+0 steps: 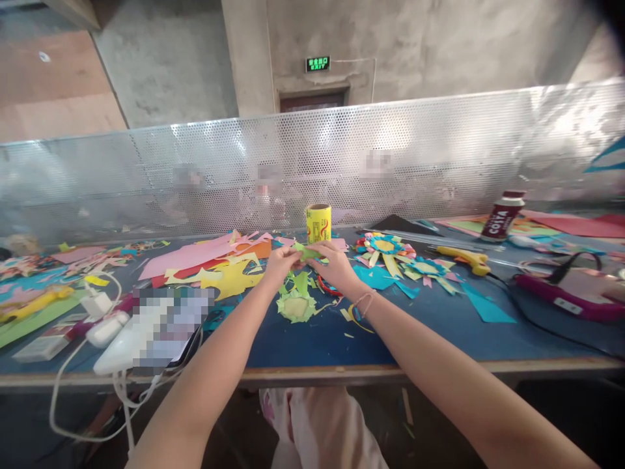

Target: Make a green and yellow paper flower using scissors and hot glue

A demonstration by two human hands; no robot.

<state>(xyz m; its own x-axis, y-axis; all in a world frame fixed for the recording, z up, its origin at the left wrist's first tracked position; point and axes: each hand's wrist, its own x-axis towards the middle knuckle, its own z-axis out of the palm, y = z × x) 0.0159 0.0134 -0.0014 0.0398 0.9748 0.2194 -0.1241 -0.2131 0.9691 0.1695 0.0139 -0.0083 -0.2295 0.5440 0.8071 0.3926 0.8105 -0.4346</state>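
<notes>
Between my two hands is a small piece of light green paper (306,253), pinched from both sides. My left hand (284,262) has its fingers closed on the paper's left end. On the right, my right hand (334,262) grips the other end between thumb and fingers. Just below them on the table lies a green paper rosette (296,306) with a pale round centre. A yellow roll (319,223) stands upright behind my hands. Partly covered by my right hand is a red ring-shaped thing (328,286), too small to name.
Colourful paper rosettes (383,246) and a yellow glue gun (463,258) lie to the right, with a Costa bottle (502,216) farther back. Yellow paper scraps (232,279), a phone (188,326) and white cables (63,391) are at left. A perforated metal panel (430,156) borders the table's back.
</notes>
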